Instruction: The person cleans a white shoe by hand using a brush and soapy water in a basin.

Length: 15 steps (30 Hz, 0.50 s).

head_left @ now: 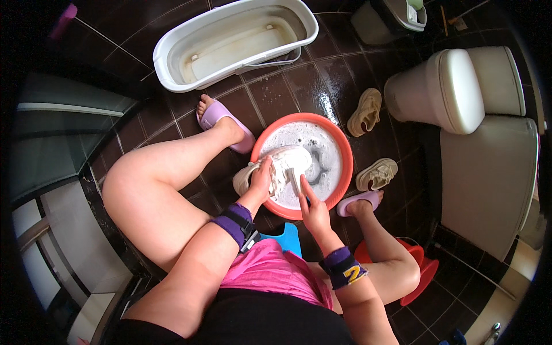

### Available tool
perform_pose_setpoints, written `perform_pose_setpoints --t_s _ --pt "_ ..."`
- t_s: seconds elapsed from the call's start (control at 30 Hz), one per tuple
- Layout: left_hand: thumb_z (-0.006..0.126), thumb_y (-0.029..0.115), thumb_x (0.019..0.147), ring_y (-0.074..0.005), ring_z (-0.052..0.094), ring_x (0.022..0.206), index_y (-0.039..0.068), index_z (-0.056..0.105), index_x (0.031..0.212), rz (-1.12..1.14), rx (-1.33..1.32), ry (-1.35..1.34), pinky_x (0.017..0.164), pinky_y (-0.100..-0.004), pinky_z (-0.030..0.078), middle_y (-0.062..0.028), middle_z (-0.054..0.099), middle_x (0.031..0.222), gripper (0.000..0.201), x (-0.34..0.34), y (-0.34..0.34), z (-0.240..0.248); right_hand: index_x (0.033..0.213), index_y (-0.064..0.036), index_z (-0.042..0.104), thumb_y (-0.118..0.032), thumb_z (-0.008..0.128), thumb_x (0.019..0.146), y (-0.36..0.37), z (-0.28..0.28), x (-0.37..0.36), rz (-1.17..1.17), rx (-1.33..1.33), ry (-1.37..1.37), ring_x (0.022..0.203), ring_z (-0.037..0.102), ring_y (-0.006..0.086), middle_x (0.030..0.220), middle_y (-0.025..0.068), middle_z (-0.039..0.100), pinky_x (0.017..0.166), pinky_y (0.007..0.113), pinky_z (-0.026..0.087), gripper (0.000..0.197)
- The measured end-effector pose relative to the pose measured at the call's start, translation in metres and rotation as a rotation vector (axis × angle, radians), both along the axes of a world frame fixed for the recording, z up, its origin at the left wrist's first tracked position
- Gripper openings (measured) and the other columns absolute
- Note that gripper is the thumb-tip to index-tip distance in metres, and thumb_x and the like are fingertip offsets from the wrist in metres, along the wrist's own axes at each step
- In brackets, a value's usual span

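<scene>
A white lace-up sneaker [292,156] is held over the orange-red basin [347,161], its toe above the foamy grey water and its heel past the left rim. My left hand [261,179] is closed around the middle of the shoe. In my right hand [314,210], the fingers are wrapped round a brush [295,181] with a pale body and a bit of blue near the grip. The brush lies against the front of the shoe by the laces; its bristles are hidden.
Two beige sneakers, one farther off [365,112] and one nearer [378,174], rest on dark wet tiles right of the basin. A white tub [233,75] stands at the back, a toilet [454,92] at right. Behind my right leg is a red plastic item [424,273].
</scene>
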<state>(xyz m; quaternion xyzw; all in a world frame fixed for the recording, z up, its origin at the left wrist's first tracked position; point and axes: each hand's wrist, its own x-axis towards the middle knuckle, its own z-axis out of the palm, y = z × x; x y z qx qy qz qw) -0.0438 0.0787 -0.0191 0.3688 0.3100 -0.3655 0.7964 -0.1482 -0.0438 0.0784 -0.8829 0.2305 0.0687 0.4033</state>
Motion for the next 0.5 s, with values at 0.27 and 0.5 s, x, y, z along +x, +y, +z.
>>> perform_pose_setpoints --t_s 0.27,0.5 --pt "0.049 0.036 0.096 -0.0176 0.063 0.089 0.005 0.057 0.113 -0.027 0.101 0.001 0.081 -0.0332 0.052 -0.0056 0.064 0.1 0.037 -0.001 -0.001 -0.023 0.141 -0.0248 0.042 -0.022 0.052 0.095 0.005 0.011 0.047 0.032 0.021 0.142 0.096 0.06 0.0432 0.102 0.0276 0.062 0.079 0.044 0.049 0.048" --pt "0.047 0.038 0.096 -0.0198 0.065 0.092 0.002 0.056 0.116 -0.082 0.164 0.011 0.082 -0.0331 0.053 -0.0082 0.065 0.105 0.042 0.0 -0.007 -0.024 0.143 -0.0213 0.04 -0.018 0.052 0.095 0.003 0.005 0.009 0.021 -0.011 0.112 0.099 0.061 0.0404 0.105 0.0249 0.063 0.08 0.043 0.049 0.049"
